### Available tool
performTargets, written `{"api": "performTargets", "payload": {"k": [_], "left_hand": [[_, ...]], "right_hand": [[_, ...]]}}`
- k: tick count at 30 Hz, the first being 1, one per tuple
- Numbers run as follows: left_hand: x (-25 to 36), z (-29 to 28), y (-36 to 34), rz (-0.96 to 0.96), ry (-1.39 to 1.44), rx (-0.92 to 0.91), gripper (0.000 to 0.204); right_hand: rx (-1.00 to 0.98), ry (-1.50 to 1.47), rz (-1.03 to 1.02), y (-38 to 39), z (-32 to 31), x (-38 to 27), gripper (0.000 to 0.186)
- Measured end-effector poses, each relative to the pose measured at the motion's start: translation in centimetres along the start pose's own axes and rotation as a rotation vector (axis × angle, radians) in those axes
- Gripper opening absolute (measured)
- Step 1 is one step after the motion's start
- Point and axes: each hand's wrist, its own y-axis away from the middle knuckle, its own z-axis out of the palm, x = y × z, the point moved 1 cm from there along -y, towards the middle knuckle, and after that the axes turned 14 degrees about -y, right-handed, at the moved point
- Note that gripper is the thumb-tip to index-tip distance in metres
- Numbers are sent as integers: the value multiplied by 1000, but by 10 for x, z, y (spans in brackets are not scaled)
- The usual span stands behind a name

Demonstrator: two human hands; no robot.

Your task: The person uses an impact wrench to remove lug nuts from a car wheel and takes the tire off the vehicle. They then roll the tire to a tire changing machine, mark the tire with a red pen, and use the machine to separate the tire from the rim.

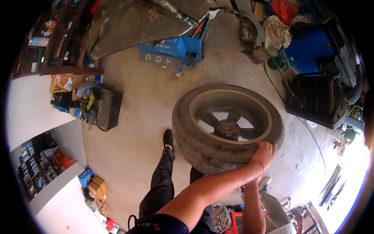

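Note:
A car wheel with its tire (230, 158) is tilted in front of me above the concrete floor, its dark spoked hub (227, 130) facing up. The rim looks smeared, as if by motion. My left hand (266, 153) lies at the tire's near right edge, fingers curled over the sidewall. My left forearm crosses over my right one. My right hand (257, 179) is mostly hidden under the left wrist, close to the tire's lower side; its fingers do not show.
A blue machine with a dark metal plate (152, 23) stands ahead. Left are a black battery-like box (110, 108) and bottles. A black case (315, 97) and a cable lie right. Behind the wheel's near side, another person's grey trouser leg (274, 206) shows beside a red crate (235, 222).

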Motion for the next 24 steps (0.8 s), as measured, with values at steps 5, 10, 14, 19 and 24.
{"api": "performTargets", "payload": {"k": [5,10,14,19,24], "left_hand": [[4,-8,0,316,-34,413,59],[-153,2,76,-790,276,898,39],[-212,57,47,-992,1395,458,53],[-206,84,-39,-829,2047,65,70],[-206,43,-92,-1032,1839,102,81]], "right_hand": [[3,-127,91,-3,-19,43,84],[297,-242,146,-2,-14,67,76],[503,584,-173,15,24,0,59],[-85,1021,-994,-57,147,-125,53],[-7,1163,-781,-110,238,-126,56]]}}
